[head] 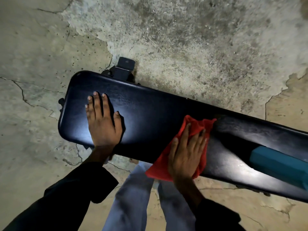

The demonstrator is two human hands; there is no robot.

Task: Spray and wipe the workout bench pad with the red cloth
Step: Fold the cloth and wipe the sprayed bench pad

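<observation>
A long black workout bench pad (150,110) runs from the left-centre down to the right edge of the head view. My left hand (103,120) lies flat on its left end, fingers spread, holding nothing. My right hand (188,152) presses flat on the red cloth (160,165), which lies crumpled on the pad's middle and hangs a little over the near edge. A teal object (280,165), maybe the spray bottle, lies on the pad at the right; its shape is blurred and partly cut off.
The bench's dark metal frame bracket (125,67) sticks out behind the pad's far edge. Cracked, patchy concrete floor (183,39) surrounds the bench. My legs in light trousers (133,197) stand right against the near side of the pad.
</observation>
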